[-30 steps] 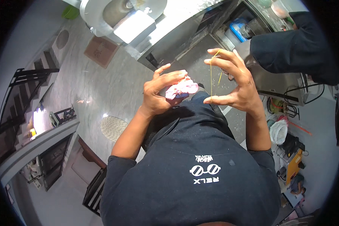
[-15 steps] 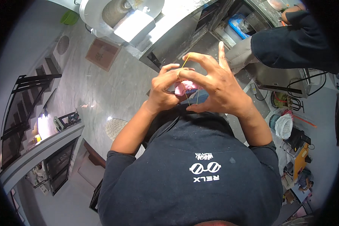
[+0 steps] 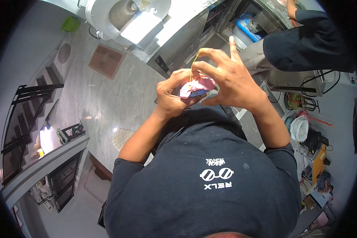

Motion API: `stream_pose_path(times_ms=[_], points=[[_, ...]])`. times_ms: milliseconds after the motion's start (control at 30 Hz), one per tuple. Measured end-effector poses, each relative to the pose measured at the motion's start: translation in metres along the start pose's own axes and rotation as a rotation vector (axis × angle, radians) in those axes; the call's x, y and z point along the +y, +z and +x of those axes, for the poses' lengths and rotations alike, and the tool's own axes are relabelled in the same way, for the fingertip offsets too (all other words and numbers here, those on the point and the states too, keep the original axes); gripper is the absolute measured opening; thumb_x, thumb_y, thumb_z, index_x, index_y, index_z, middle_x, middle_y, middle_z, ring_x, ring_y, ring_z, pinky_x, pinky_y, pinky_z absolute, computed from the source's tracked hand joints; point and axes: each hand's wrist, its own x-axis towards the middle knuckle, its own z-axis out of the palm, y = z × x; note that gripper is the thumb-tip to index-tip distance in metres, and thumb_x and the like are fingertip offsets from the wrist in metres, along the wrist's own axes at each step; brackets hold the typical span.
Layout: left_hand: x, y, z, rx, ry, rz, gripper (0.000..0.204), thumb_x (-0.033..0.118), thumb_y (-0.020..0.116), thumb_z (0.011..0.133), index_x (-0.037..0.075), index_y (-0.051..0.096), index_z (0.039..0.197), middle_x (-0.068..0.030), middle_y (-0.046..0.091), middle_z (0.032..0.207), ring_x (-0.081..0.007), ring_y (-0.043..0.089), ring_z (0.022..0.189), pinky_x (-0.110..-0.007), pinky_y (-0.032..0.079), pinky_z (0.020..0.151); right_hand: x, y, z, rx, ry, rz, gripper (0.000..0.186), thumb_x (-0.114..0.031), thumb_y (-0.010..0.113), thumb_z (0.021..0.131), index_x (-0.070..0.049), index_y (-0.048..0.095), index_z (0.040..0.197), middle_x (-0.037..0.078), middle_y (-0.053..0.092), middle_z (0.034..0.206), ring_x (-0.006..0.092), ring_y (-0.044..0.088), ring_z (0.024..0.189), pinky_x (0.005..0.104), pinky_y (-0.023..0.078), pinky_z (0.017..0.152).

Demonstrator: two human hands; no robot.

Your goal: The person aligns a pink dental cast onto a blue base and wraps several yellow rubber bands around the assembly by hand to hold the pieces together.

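Blk T-shirt [image 3: 194, 210] w/ short slvs, L slv [image 3: 126, 170] & R slv [image 3: 282, 155] both ending approx. at elbow; white chest print: round specs [image 3: 217, 174] w/ slanted bars in lenses, bold lettering [image 3: 217, 185] one side, smaller stylised lettering [image 3: 215, 162] the other, upside down in view; pale smudge [image 3: 246, 165] nr print; L hand [image 3: 172, 93] & R hand [image 3: 236, 81] bare

Your left hand [image 3: 168, 95] grips a crumpled pink bundle [image 3: 205, 84] with some blue beneath it, in front of your black printed shirt [image 3: 194, 206]. Your right hand [image 3: 236, 81] spreads its fingers just beside it, stretching a thin yellow elastic band [image 3: 193, 63] that reaches the bundle. Further off to your left, a brown rectangular mat [image 3: 106, 61] lies on the grey marbled floor [image 3: 95, 93]; to your right stands a co-worker in black [image 3: 305, 47].
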Motion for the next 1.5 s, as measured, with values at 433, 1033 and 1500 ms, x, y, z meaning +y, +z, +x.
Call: stream_pose_path(times_ms=[433, 1033, 1500], points=[[0.016, -0.014, 0.034, 0.231, -0.105, -1.043, 0.049, 0.015, 0.079, 0.09, 0.001, 0.058, 0.131, -0.0158, 0.063, 0.123, -0.0299, 0.066, 0.115, -0.045, 0.053, 0.107, 0.018, 0.032, -0.001, -0.057, 0.229, 0.492, 0.049, -0.048, 0.087, 0.079, -0.004, 0.066, 0.085, 0.007, 0.067, 0.096, 0.0276, 0.066, 0.105, 0.053, 0.044, 0.112], [0.008, -0.045, 0.106, 0.591, -0.232, -1.702, 0.056, 0.027, 0.088, 0.083, 0.002, 0.065, 0.128, -0.015, 0.069, 0.128, -0.0334, 0.06, 0.126, -0.052, 0.039, 0.118, 0.008, 0.059, 0.048, 0.478, -0.255, 2.629, 0.036, 0.0, 0.054, 0.092, 0.007, 0.066, 0.125, 0.02, 0.055, 0.15, 0.0219, 0.065, 0.099, 0.044, 0.054, 0.098], [0.021, -0.029, 0.097, 0.462, 0.118, -1.063, 0.056, 0.028, 0.084, 0.089, 0.009, 0.058, 0.135, -0.0064, 0.066, 0.12, -0.022, 0.062, 0.116, -0.04, 0.049, 0.107, -0.022, 0.059, 0.094, 0.578, 0.213, 1.419, 0.095, -0.024, 0.1, 0.067, 0.008, 0.055, 0.144, 0.018, 0.059, 0.147, 0.0249, 0.05, 0.142, 0.0386, 0.037, 0.121]])
